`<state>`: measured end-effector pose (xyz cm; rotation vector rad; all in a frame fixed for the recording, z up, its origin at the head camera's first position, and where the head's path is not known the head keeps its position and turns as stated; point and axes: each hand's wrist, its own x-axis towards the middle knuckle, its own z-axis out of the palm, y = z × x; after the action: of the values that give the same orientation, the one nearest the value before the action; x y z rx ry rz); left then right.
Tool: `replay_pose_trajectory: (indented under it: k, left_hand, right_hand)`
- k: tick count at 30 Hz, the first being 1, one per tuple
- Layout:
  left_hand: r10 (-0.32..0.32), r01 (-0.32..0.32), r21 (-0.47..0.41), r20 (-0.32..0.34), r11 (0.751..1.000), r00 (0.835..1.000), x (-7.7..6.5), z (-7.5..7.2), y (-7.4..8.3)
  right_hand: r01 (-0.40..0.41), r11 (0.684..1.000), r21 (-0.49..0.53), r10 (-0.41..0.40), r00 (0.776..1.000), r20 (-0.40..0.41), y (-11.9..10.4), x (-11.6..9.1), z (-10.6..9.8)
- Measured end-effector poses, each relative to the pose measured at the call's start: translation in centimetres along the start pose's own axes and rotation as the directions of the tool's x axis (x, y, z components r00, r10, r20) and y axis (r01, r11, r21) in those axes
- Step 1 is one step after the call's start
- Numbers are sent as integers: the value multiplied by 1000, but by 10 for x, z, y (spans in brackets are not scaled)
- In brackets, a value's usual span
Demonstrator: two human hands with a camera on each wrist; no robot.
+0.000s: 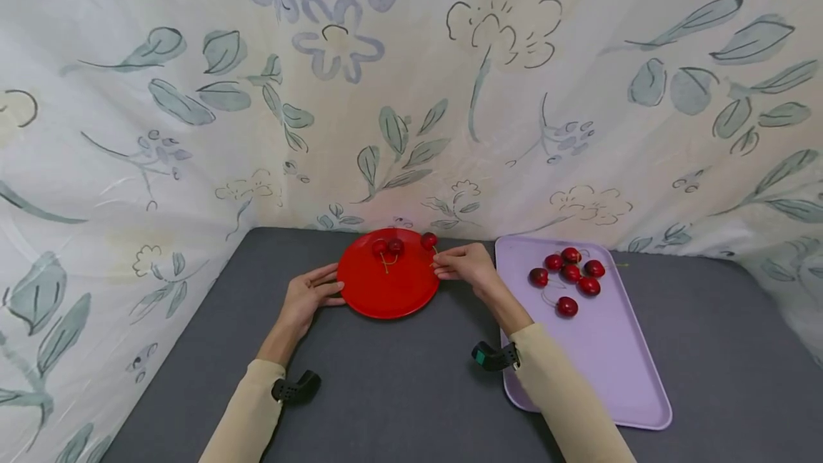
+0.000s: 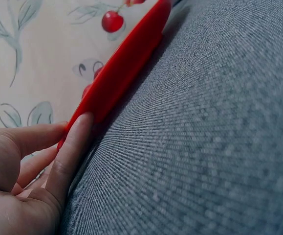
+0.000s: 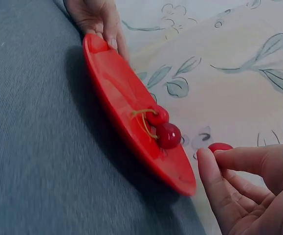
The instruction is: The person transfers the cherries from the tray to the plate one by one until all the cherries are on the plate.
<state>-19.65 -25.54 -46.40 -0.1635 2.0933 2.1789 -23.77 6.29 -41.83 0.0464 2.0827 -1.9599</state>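
My left hand (image 1: 306, 296) grips the left rim of a red plate (image 1: 386, 299). In the left wrist view its thumb and fingers (image 2: 75, 134) pinch the plate's edge. Two cherries (image 3: 163, 127) with joined green stems lie toward the far side of the plate. Over the plate's right edge, my right hand (image 1: 464, 263) pinches the stem of another cherry (image 1: 429, 240). That cherry hangs above the far right part of the rim in the head view. The right wrist view shows only a bit of it behind the fingertips.
A lilac tray (image 1: 617, 377) stands to the right, partly beneath my right forearm. Several cherries (image 1: 571, 274) lie in its far half. Dark grey cloth (image 1: 398, 391) covers the table. A floral curtain (image 1: 411, 91) rises along the back and left edges.
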Motion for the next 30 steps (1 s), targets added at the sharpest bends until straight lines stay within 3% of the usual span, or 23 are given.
replay_pose_trajectory:
  k: [16,25,30]
  left_hand:
    - [-4,4,-15,12,1000,1000,1,-2,0]
    - [3,-3,-15,16,1000,1000,0,0,0]
    - [8,-8,-6,7,1000,1000,1,0,-3]
  right_hand:
    - [-61,997,-39,58,994,-88,1,15,39]
    - [-101,995,-26,97,989,-113,5,22,47]
    - [-121,990,-74,112,987,-115,4,24,52]
